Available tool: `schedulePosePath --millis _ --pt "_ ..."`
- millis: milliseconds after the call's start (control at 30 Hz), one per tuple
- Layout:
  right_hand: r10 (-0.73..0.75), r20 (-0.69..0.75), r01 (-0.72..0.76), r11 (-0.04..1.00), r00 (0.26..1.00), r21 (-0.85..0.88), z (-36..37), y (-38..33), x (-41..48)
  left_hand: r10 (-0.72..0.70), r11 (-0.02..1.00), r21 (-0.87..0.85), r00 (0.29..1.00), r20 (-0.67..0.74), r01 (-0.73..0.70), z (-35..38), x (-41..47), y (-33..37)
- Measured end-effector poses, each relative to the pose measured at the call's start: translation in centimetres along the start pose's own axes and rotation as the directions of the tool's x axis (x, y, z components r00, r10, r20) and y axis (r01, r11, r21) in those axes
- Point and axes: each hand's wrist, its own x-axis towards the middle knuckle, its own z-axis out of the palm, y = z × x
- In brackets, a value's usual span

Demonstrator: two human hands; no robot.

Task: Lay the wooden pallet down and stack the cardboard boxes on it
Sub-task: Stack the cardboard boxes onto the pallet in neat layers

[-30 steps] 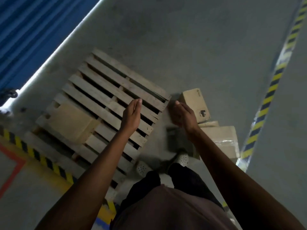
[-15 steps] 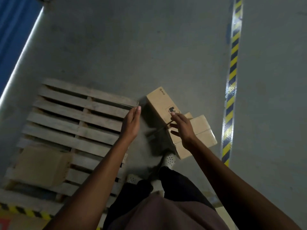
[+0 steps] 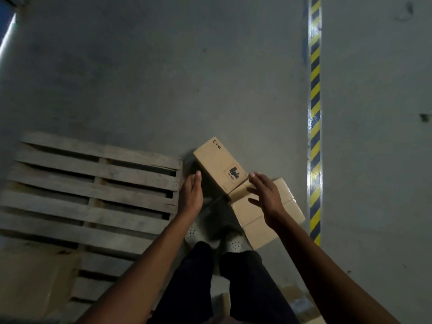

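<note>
The wooden pallet (image 3: pixel 93 192) lies flat on the grey floor at the left. One cardboard box (image 3: pixel 35 274) rests on its near left corner. Right of the pallet, a long printed cardboard box (image 3: pixel 217 164) lies on the floor, and a wider cardboard box (image 3: pixel 261 220) sits beside it. My left hand (image 3: pixel 191 195) hovers with straight fingers between the pallet's edge and the long box. Fingers spread, my right hand (image 3: pixel 264 195) is over the wider box, its fingertips near the long box's end. Neither hand holds anything.
A yellow and black striped floor line (image 3: pixel 315 113) runs along the right. My feet in white shoes (image 3: pixel 230 242) stand between pallet and boxes. More cardboard (image 3: pixel 301 302) shows at the bottom right. A blue wall edge (image 3: pixel 4 10) is at the top left.
The view has swung right, so the pallet shifted left in frame. Both hands have come closer to the two boxes on the floor, the right one now over the wider box.
</note>
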Motion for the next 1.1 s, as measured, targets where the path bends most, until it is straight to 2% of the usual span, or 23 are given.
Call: schedulePosePath --millis 233,400,533,667,833,1000,1100 --pt "0.133 -0.037 -0.135 0.989 0.99 -0.063 2.5 3.2 12.4 -0.156 0.987 -0.042 0.986 -0.056 0.154 4.9 9.8 -3.7" --pt "0.11 -0.043 -0.115 0.985 0.993 -0.131 3.3 6.8 23.9 -0.207 0.977 -0.07 0.977 -0.042 0.203 9.8 17.9 -8.3" --pt "0.075 -0.047 -0.085 0.962 0.996 -0.259 3.6 11.2 32.8 -0.252 0.967 -0.065 0.965 -0.065 0.248 12.9 24.4 -12.9" --pt "0.022 -0.053 -0.045 0.869 0.998 -0.493 4.2 15.1 39.2 -0.314 0.949 -0.055 0.943 -0.113 0.31 15.2 29.2 -17.7" --pt "-0.026 0.045 0.051 0.65 0.999 -0.759 4.3 19.2 44.2 -0.307 0.951 -0.014 0.945 -0.11 0.307 17.0 32.1 -21.2" --pt "-0.019 0.041 0.045 0.607 0.999 -0.794 5.0 20.5 45.7 -0.264 0.964 -0.044 0.964 -0.027 0.263 17.5 32.2 -22.2" --pt "-0.035 0.032 0.047 0.61 0.999 -0.791 5.7 21.3 44.7 -0.254 0.967 0.011 0.967 -0.028 0.254 17.5 32.3 -22.7"
